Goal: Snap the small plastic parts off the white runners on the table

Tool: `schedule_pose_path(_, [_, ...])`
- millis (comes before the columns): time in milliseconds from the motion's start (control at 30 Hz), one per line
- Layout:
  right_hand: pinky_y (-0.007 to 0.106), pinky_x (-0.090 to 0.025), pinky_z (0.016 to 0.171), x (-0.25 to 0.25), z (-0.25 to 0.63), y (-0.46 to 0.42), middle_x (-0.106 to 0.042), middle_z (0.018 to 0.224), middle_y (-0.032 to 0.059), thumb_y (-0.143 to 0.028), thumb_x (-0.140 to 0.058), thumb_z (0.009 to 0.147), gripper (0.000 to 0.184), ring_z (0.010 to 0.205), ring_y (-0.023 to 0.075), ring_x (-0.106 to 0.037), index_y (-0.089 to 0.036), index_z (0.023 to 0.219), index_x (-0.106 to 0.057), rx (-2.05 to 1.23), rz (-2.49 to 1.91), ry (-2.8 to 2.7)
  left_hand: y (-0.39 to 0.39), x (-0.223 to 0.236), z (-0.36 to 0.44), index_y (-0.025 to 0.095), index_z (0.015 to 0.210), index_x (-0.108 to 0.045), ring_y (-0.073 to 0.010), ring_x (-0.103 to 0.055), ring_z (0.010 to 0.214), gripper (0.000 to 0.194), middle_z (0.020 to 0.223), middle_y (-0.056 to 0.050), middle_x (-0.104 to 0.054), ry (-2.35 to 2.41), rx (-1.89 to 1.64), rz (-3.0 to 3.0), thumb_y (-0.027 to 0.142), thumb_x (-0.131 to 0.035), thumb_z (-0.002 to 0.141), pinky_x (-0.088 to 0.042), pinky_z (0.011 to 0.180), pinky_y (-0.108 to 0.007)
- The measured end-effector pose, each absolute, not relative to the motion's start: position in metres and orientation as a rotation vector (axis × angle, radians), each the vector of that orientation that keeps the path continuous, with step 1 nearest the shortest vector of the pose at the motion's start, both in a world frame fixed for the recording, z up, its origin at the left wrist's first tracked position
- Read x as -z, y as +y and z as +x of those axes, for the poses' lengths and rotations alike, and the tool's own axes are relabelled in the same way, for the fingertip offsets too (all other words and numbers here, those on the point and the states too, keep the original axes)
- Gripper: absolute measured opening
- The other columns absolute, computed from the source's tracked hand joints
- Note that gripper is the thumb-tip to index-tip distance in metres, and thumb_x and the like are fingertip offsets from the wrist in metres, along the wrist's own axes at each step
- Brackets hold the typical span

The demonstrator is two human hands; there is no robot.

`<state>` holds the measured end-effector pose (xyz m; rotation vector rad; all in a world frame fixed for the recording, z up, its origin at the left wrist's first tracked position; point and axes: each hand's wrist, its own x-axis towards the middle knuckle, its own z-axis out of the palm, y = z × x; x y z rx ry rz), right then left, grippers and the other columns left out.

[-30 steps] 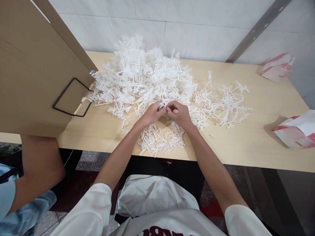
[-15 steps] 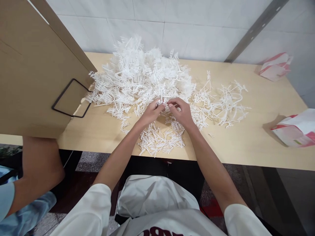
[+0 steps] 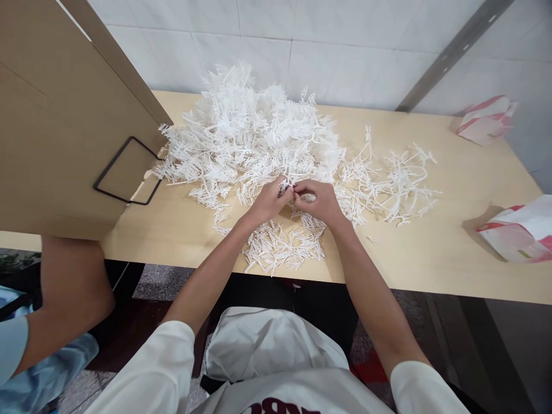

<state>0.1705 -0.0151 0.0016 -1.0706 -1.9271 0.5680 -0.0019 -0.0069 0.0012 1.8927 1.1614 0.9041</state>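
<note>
A large heap of white branched plastic pieces [image 3: 259, 126] fills the back middle of the table. At its front edge my left hand [image 3: 271, 198] is closed on a white branched piece [image 3: 290, 177], whose upper end shows above the fingers. My right hand [image 3: 317, 200] touches the left fingertips, its thumb and forefinger pinched at the same piece; the exact grip is too small to make out. Below my hands lies a pile of small loose white sticks [image 3: 284, 247]. To the right are bare, stripped-looking white stems [image 3: 401, 184].
A tall cardboard sheet [image 3: 64, 126] stands at the left with a black wire stand [image 3: 129, 171] at its foot. Behind it shows another person's arm [image 3: 73, 293]. Two red-and-white paper bags [image 3: 487, 119] [image 3: 520, 230] sit at the right. A tiled wall [image 3: 345, 52] closes the back.
My right hand has moved in to meet the left, its fingers now pinching at the held piece. My left hand has turned slightly. The view has shifted a little.
</note>
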Motion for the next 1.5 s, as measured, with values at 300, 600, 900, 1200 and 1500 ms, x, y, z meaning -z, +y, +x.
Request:
schedule_pose_path(300, [0.027,-0.049,0.063,-0.002,0.165,-0.017,-0.063,0.065,-0.0020,-0.017,-0.058,0.068,0.005,0.061,0.0116,-0.057,-0.020,0.064,-0.056,-0.510,-1.154,-1.958,-0.008,-0.002,-0.003,0.021,0.078,-0.039,-0.0119,-0.040,0.061,0.017,0.066,0.002,-0.049,1.156,-0.782,1.948,0.032,-0.044,0.090,-0.030,0.060,-0.027])
schedule_pose_path(600, [0.030,-0.059,0.072,-0.003,0.165,-0.017,-0.072,0.081,0.0034,-0.028,-0.071,0.073,0.010,0.073,0.0136,-0.067,-0.018,0.075,-0.070,-0.945,-1.012,-1.581,-0.005,-0.008,-0.003,0.019,0.075,-0.045,-0.0087,-0.040,0.060,0.014,0.065,0.004,-0.044,0.971,-0.966,1.567,0.025,-0.045,0.087,-0.034,0.059,-0.024])
schedule_pose_path(900, [0.029,-0.056,0.067,0.001,0.166,-0.010,-0.069,0.082,0.0015,-0.046,-0.065,0.085,0.025,0.069,0.0122,-0.065,-0.022,0.087,-0.072,-0.841,-1.043,-1.598,-0.003,-0.012,-0.008,0.017,0.081,-0.053,-0.0071,-0.045,0.065,0.032,0.074,0.002,-0.051,0.923,-1.062,1.484,0.044,-0.071,0.076,-0.037,0.061,-0.022])
schedule_pose_path(1200, [0.028,-0.044,0.065,0.000,0.162,-0.014,-0.061,0.074,-0.0012,-0.051,-0.048,0.094,0.030,0.065,0.0120,-0.054,-0.023,0.091,-0.058,-0.746,-1.138,-1.818,-0.004,-0.007,-0.004,0.018,0.069,-0.041,-0.0080,-0.035,0.059,0.025,0.062,0.005,-0.039,1.142,-0.970,1.761,0.030,-0.056,0.085,-0.028,0.056,-0.025])
schedule_pose_path(1500, [0.026,-0.044,0.064,0.000,0.158,-0.018,-0.059,0.070,-0.0027,-0.051,-0.049,0.093,0.030,0.063,0.0102,-0.055,-0.022,0.089,-0.055,-0.894,-1.078,-1.733,-0.003,-0.010,-0.005,0.016,0.064,-0.048,-0.0089,-0.044,0.062,0.024,0.062,0.002,-0.047,1.128,-0.915,1.599,0.029,-0.051,0.084,-0.034,0.060,-0.025])
